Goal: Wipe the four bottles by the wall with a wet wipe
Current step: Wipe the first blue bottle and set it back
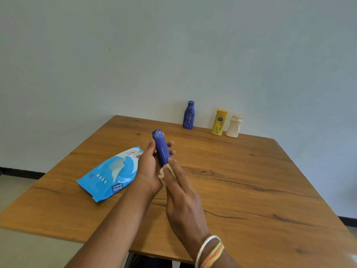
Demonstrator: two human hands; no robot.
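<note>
1. head view, the hands: the left hand (148, 167) is wrapped around a blue bottle (161, 147), thumb on its left side and fingertips showing on its right, holding it above the middle of the wooden table (241, 180) with its cap end pointing away towards the wall
2. the right hand (181, 196) lies just right of the left, fingers stretched forward and pressing a pale wet wipe (164, 174) against the near end of that bottle; the wipe is bunched between the two hands
3. the right wrist wears a silver bangle (204, 248) and orange and yellow threads (214, 254)
4. at the far edge of the table, by the wall (173, 45), three bottles stand upright in a row: a second blue bottle with white streaks (189, 115) on the left, a yellow bottle (219, 122) to its right, and a white bottle (234, 126) just beside the yellow one, furthest right
5. a blue wet wipe packet (112, 174) lies flat on the table to the left of the hands, touching or just behind the left hand, which of the two i cannot tell
</note>
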